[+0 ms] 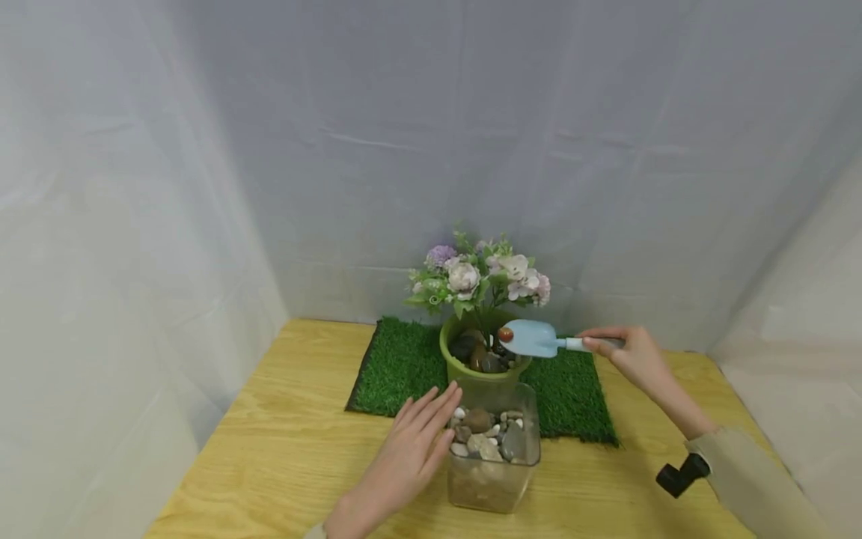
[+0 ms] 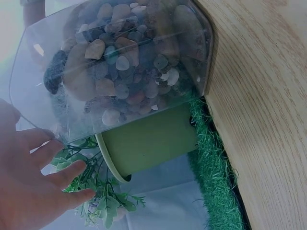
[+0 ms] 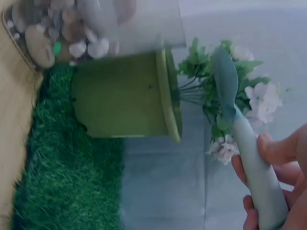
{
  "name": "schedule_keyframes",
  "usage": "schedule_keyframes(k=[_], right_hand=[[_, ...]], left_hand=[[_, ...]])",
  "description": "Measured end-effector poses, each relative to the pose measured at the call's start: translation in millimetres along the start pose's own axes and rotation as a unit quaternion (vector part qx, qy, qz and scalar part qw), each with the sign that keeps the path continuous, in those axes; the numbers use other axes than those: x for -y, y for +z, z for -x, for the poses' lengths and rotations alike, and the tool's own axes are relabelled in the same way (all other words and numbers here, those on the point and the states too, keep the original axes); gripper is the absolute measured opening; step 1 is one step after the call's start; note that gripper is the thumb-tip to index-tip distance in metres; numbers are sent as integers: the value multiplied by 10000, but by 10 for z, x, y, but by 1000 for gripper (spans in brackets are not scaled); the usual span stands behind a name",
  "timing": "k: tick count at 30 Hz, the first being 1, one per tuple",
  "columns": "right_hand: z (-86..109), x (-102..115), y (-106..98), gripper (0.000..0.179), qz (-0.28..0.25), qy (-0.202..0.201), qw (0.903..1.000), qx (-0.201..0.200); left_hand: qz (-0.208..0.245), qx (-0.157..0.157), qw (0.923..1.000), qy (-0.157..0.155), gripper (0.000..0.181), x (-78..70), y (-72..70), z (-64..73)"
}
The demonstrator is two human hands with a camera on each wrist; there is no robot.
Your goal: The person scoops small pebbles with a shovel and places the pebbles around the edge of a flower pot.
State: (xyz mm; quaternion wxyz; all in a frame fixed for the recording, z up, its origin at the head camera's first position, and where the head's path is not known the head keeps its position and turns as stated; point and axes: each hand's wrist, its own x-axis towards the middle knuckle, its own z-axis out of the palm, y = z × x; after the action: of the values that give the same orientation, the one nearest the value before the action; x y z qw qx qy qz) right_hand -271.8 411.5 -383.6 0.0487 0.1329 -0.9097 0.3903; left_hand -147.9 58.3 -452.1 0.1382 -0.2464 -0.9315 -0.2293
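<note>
My right hand [image 1: 638, 361] grips the handle of a small light-blue garden trowel [image 1: 533, 338]. The trowel's blade hangs over the right side of a green flower pot [image 1: 458, 365], with a reddish-brown stone [image 1: 506, 335] at its tip. Dark and brown stones [image 1: 480, 358] lie in the pot around the stems of pink, white and purple flowers [image 1: 463, 277]. In front of the pot stands a clear plastic container [image 1: 491, 486] of mixed pebbles [image 1: 478, 421]. My left hand [image 1: 409, 454] is at the container's left rim, its fingers extended.
A green artificial-turf mat [image 1: 404, 367] lies under the pot on a wooden table [image 1: 289, 434]. Pale sheeting [image 1: 377, 187] hangs behind the table and along both sides. A black device [image 1: 682, 475] is strapped at my right wrist.
</note>
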Motion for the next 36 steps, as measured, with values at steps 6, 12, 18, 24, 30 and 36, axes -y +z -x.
schedule_keyframes(k=[6, 12, 18, 24, 30, 36], right_hand=[[-216, -21, 68, 30, 959, -65, 9937, -577], [-333, -6, 198, 18, 2108, -997, 9645, -1238], [-330, 6, 246, 15, 2573, -1583, 9374, -1732], [-172, 2, 185, 15, 2136, -1466, 9477, -1864], [54, -6, 68, 17, 1284, -763, 9794, -1359], [211, 42, 11, 16, 1139, -872, 9834, -1110]], left_hand=[[107, 135, 9999, 10, 53, -16, 23, -13], [97, 155, 9998, 58, 53, -34, 49, -17], [77, 49, 9999, 136, 54, -45, 66, -11], [112, 9, 9999, 56, 53, -44, 57, -10], [128, -113, 9998, 62, 52, -28, 48, -3], [115, -50, 9999, -37, 52, -11, 34, -3]])
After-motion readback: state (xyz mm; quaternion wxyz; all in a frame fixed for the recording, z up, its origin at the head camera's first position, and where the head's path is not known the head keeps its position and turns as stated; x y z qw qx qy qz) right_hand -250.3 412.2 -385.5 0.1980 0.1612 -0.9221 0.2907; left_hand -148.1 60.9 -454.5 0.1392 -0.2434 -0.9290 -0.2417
